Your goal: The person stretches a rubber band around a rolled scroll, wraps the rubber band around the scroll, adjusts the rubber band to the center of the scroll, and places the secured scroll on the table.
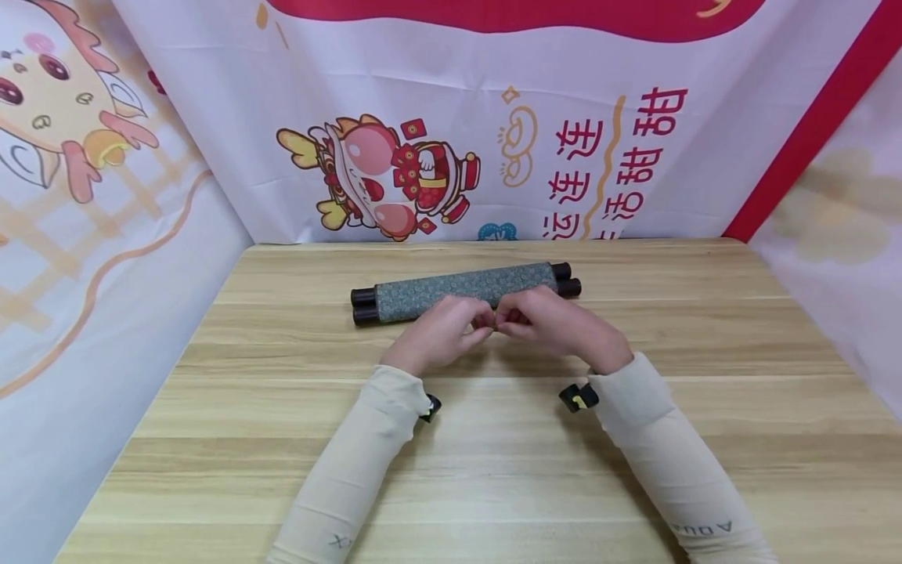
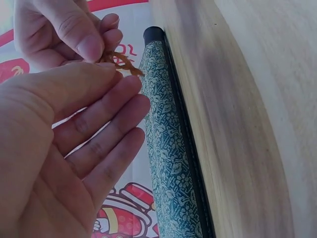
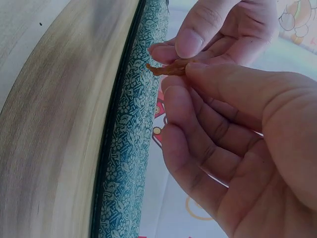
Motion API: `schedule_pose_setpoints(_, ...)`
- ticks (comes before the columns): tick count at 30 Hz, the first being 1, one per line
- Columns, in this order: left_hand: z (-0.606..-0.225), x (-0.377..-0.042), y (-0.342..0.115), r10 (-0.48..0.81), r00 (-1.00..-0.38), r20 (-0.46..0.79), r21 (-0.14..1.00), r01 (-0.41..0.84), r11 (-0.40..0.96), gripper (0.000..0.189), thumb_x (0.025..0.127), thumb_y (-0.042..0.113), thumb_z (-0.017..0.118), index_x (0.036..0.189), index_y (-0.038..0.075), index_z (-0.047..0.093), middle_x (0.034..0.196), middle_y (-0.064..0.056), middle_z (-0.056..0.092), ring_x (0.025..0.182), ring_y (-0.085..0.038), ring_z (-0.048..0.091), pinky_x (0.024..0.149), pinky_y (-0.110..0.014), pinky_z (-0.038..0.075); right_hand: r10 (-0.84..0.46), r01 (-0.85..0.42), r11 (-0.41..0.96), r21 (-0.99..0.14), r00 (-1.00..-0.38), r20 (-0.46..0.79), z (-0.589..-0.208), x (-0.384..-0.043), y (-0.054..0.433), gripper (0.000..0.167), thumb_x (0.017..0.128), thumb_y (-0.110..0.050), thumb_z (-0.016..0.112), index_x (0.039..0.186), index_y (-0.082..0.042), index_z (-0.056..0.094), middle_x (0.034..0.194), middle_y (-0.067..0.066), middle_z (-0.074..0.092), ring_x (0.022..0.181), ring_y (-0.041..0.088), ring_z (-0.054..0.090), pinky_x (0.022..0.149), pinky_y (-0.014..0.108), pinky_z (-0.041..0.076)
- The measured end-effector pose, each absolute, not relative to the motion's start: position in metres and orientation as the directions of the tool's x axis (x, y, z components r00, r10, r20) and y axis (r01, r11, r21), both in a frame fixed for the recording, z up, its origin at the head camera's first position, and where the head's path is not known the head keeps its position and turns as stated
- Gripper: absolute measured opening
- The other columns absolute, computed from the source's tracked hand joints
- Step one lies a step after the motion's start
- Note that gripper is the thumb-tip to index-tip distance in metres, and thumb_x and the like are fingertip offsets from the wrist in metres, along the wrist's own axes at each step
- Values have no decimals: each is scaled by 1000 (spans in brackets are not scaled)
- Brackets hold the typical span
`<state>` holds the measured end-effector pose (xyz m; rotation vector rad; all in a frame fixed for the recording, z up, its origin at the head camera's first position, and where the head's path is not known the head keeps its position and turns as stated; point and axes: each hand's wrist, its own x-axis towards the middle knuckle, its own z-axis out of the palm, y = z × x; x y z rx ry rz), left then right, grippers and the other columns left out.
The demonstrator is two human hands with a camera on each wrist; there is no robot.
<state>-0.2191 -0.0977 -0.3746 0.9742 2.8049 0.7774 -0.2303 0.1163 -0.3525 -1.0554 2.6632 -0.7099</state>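
Note:
A scroll (image 1: 437, 287) with a teal floral cover lies rolled from both ends on the table, its dark end knobs (image 1: 365, 315) sticking out at either side. My left hand (image 1: 440, 333) and right hand (image 1: 553, 319) meet in front of its middle. Between thumb and forefinger, the left hand pinches a thin orange-brown cord (image 2: 127, 66), its other fingers held loosely apart. Fingertip to fingertip with it, the right hand pinches the same cord (image 3: 166, 69). A short twisted length of cord shows beyond the fingertips; the rest is hidden by the fingers.
The wooden table (image 1: 493, 486) reaches to a printed cloth backdrop (image 1: 451, 70) behind the scroll. More printed cloth (image 1: 141, 258) hangs along the left side. Small black devices sit at both wrists, one at the right cuff (image 1: 630, 392).

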Motion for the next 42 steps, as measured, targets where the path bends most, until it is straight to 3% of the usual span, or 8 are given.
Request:
schedule_pose_setpoints(7,-375,-217,-96,587,-804,89,482,551,681,11,104,19,67,106,14,78,100,3,77,92,-9,68,87,-31,58,-683,-593,631,-500,-730,4,-353,-229,117,9,103,-10,66,105,-9,75,97,3,76,84,11,68,81,32,60)
schedule_pose_setpoints(21,-374,-217,-101,526,-847,77,441,502,744,12,104,19,67,105,15,78,100,2,77,91,-11,69,89,-35,59,-679,-601,620,-505,-734,40,-349,-228,116,9,101,-12,71,103,-7,78,92,2,76,79,9,66,75,29,59)
schedule_pose_setpoints(33,-369,-214,-95,537,-842,58,440,504,743,12,104,20,68,105,15,78,99,3,76,90,-10,68,87,-34,58,-673,-599,631,-493,-739,36,-353,-228,111,9,100,-13,72,100,-7,79,92,4,77,74,12,65,70,26,57)
schedule_pose_setpoints(42,-368,-209,-90,533,-845,32,396,501,769,9,103,19,69,100,17,77,89,6,72,78,-11,63,76,-31,54,-663,-596,654,-466,-748,26,-356,-225,107,8,100,-13,71,96,-11,77,84,0,72,71,10,61,67,25,55)
